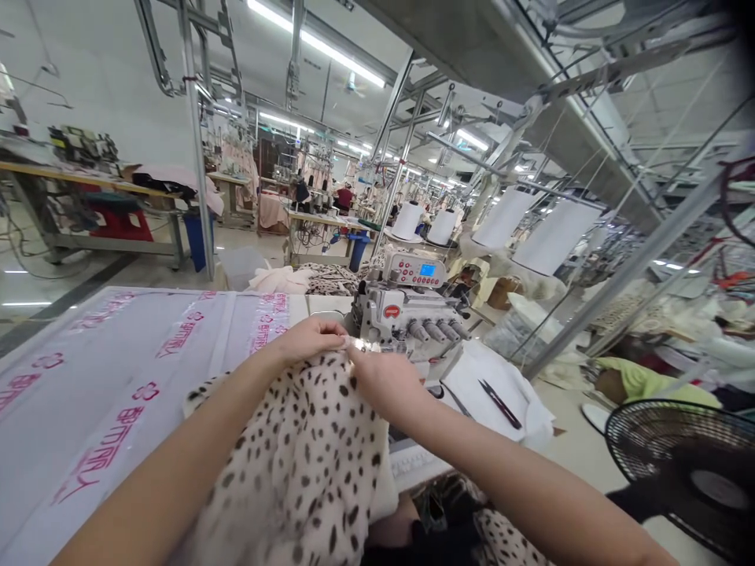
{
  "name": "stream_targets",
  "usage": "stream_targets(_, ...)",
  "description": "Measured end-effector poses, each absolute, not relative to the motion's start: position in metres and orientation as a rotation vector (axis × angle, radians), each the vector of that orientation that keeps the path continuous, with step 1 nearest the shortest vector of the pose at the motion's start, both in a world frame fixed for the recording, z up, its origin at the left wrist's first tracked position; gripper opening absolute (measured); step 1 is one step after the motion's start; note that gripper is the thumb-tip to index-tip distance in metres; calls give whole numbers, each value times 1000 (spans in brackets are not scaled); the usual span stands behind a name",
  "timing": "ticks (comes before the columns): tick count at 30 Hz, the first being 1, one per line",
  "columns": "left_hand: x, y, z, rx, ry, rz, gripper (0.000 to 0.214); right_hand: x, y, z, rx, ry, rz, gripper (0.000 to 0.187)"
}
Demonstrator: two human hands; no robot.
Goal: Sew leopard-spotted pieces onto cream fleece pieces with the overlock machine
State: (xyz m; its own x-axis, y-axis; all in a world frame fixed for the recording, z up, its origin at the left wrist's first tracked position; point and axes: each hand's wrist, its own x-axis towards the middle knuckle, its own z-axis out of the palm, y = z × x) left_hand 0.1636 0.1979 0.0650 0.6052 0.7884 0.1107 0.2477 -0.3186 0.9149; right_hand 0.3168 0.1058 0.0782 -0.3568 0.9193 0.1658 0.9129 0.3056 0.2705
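Two bare forearms reach forward over a plush, cream fabric with dark spots (307, 464), which spreads beneath them, its upper edge gathered at the fingertips just before a sewing machine. The left hand (312, 339) is nearly closed, thumb and forefinger pinching that edge. The right hand (386, 381), also curled closed, grips the same edge right beside it, the fingertips of both almost meeting. At lower right stands a black fan (696, 472). To the left, a worktable (118, 401) is covered in clear film with pink printing. Right of the hands, dark thread snips (500, 403) lie on a white cloth (472, 369). Just beyond the hands is the overlock sewing machine (406, 314) with a lit blue display (428, 270). Behind it rise large white thread cones (554, 236). Farther back, a red stool (118, 216) sits under another bench, beneath fluorescent tubes (318, 43).
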Motion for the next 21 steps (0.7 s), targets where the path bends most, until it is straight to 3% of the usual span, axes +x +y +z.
stream_targets(4,164,198,67,1966,790,719,25,315,110,78,1730,2463,591,37)
stream_targets(10,166,198,64,2063,786,723,23,341,106,56,1767,2584,926,12)
stream_targets(21,166,194,65,2058,786,636,31,349,110,42,1788,2726,1077,19)
